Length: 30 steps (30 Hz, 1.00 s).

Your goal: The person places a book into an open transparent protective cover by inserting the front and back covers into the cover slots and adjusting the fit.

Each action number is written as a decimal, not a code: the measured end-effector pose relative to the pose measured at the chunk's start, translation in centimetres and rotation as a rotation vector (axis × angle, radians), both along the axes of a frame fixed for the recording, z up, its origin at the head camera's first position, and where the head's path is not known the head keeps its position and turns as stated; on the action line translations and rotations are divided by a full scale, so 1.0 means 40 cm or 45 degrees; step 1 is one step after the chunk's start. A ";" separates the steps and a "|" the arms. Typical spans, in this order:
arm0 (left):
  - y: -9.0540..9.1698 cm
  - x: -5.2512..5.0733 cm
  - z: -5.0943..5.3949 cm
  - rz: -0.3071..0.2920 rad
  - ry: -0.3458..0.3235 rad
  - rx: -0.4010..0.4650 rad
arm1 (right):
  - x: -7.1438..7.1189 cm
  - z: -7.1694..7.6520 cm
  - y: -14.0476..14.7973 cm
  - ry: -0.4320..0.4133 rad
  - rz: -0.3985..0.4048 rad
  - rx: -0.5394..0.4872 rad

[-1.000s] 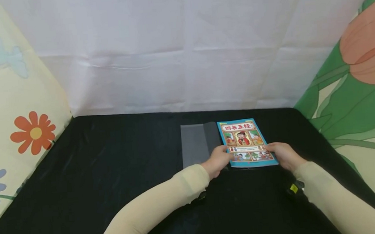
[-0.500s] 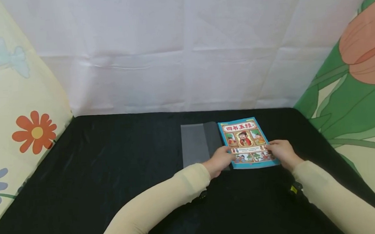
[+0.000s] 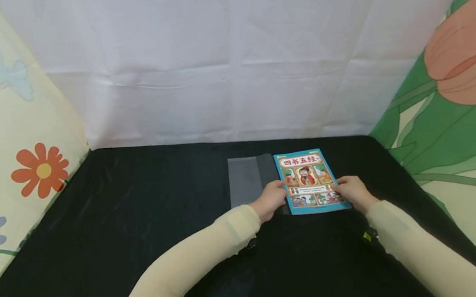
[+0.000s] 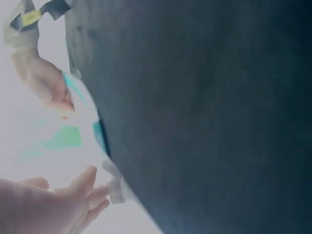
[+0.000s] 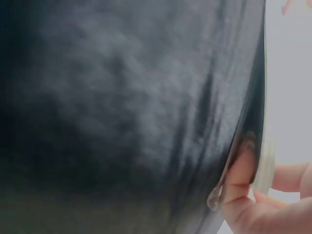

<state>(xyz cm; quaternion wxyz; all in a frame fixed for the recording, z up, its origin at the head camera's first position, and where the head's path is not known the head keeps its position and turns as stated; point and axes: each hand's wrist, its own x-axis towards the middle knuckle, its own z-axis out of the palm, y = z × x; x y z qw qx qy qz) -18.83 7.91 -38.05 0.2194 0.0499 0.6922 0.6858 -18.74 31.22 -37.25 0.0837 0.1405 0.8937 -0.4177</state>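
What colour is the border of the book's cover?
Blue; the head view shows the book best.

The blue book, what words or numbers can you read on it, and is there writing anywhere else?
"四书五经", in red at the top of the blue illustrated book.
White strip across its cover: print too small to read.
Yellow label on the dark right-wrist strap: too blurred to read.
No other readable text shows.
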 end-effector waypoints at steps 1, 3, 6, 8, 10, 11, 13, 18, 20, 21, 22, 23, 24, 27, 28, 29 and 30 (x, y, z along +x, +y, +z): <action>-0.009 -0.005 0.005 0.003 0.005 -0.003 | 0.000 -0.001 -0.002 0.007 0.010 0.019; -0.031 -0.017 0.015 0.004 0.038 -0.026 | 0.001 -0.001 -0.005 0.016 0.033 0.059; -0.078 -0.041 0.028 -0.071 0.145 -0.171 | -0.002 0.001 -0.006 0.021 0.059 0.087; -0.117 -0.061 0.031 -0.169 0.256 -0.374 | -0.005 0.001 -0.003 0.022 0.079 0.097; -0.156 -0.083 0.029 -0.289 0.362 -0.612 | -0.008 0.000 -0.001 0.023 0.094 0.103; -0.174 -0.093 0.027 -0.339 0.416 -0.720 | -0.010 0.000 0.001 0.022 0.101 0.106; -0.203 -0.110 0.019 -0.404 0.482 -0.894 | -0.010 0.001 0.002 0.020 0.109 0.106; -0.228 -0.129 -0.007 -0.423 0.551 -1.140 | -0.011 0.001 0.002 0.014 0.127 0.124; -0.223 -0.134 -0.020 -0.419 0.583 -1.209 | -0.011 0.002 0.002 0.013 0.140 0.132; -0.219 -0.137 -0.025 -0.415 0.600 -1.231 | -0.010 0.003 0.001 0.013 0.143 0.134; -0.213 -0.140 -0.030 -0.412 0.613 -1.253 | -0.009 0.004 0.001 0.014 0.146 0.137; -0.207 -0.143 -0.034 -0.407 0.625 -1.269 | -0.009 0.005 0.001 0.013 0.148 0.140; -0.201 -0.145 -0.039 -0.400 0.635 -1.282 | -0.008 0.006 0.001 0.009 0.149 0.144; -0.183 -0.149 -0.045 -0.381 0.649 -1.326 | -0.007 0.007 0.001 0.001 0.152 0.157; -0.178 -0.149 -0.047 -0.381 0.655 -1.351 | -0.007 0.005 0.002 -0.001 0.154 0.157; -0.174 -0.149 -0.048 -0.384 0.658 -1.377 | -0.007 0.004 0.002 -0.003 0.155 0.159; -0.169 -0.148 -0.049 -0.387 0.663 -1.400 | -0.008 0.003 0.003 -0.004 0.157 0.161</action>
